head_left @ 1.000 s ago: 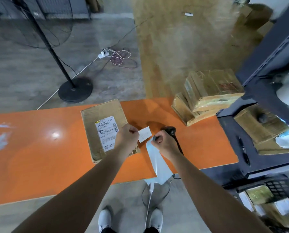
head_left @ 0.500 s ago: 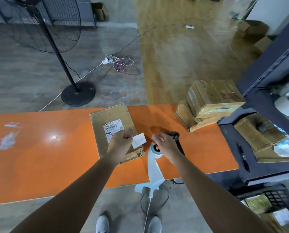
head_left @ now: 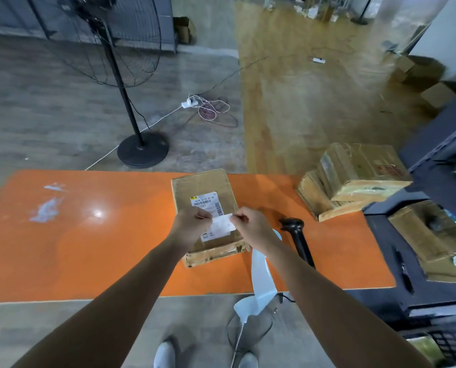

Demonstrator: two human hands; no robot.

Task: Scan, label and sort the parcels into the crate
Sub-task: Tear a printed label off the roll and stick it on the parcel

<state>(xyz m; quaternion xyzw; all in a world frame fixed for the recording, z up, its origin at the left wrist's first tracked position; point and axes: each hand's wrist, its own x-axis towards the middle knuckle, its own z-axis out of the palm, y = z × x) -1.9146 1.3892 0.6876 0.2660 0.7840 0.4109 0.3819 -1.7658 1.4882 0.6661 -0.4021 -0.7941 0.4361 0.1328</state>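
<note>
A flat cardboard parcel (head_left: 204,189) with a printed shipping label lies on the orange table (head_left: 88,243). Just above its near half, my left hand (head_left: 191,227) and my right hand (head_left: 253,227) pinch the two ends of a small white label (head_left: 222,224). A pale strip of label backing (head_left: 261,277) hangs from the table edge under my right wrist. The black handheld scanner (head_left: 297,235) lies on the table right of my right hand. A dark crate (head_left: 449,338) with parcels in it shows at the bottom right.
Two stacked cardboard parcels (head_left: 354,179) sit at the table's right end. A dark shelf unit (head_left: 418,235) with boxes and a pen stands to the right. A pedestal fan (head_left: 131,102) and loose cables (head_left: 211,112) are on the floor beyond the table.
My right hand left the backing roll and moved left to take the label's free end. Both hands now hold the label over the parcel. The camera tilted up.
</note>
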